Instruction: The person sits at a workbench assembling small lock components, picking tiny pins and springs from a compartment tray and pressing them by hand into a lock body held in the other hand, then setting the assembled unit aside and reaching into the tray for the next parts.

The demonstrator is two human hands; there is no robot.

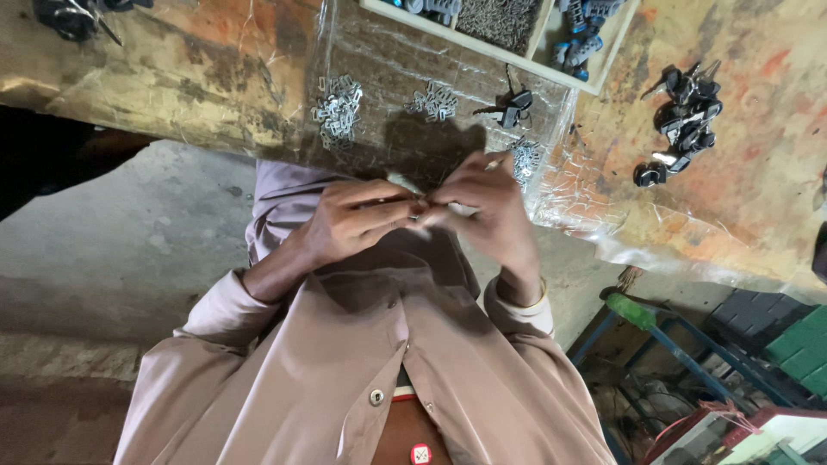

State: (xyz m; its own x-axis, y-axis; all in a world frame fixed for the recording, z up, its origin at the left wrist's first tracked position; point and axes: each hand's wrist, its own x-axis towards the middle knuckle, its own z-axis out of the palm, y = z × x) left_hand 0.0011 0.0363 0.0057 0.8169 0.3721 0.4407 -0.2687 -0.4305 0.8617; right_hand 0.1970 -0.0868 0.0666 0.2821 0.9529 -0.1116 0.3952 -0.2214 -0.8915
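My left hand (349,226) and my right hand (484,211) meet fingertip to fingertip above my lap, at the workbench's near edge. Both pinch a small metal part (419,210), which the fingers mostly hide. Just beyond the hands, little piles of silver metal clips (338,108) lie on a clear plastic sheet (379,60), with further clips (435,99) nearby. A black key piece (515,105) rests beside them. My beige shirt fills the lower part of the view.
A wooden compartment tray (551,73) with small metal and blue-black parts sits at the far side. A cluster of black keyed locks (685,120) lies to the right on the stained bench. A blue metal frame (672,340) stands low right, concrete floor (121,250) left.
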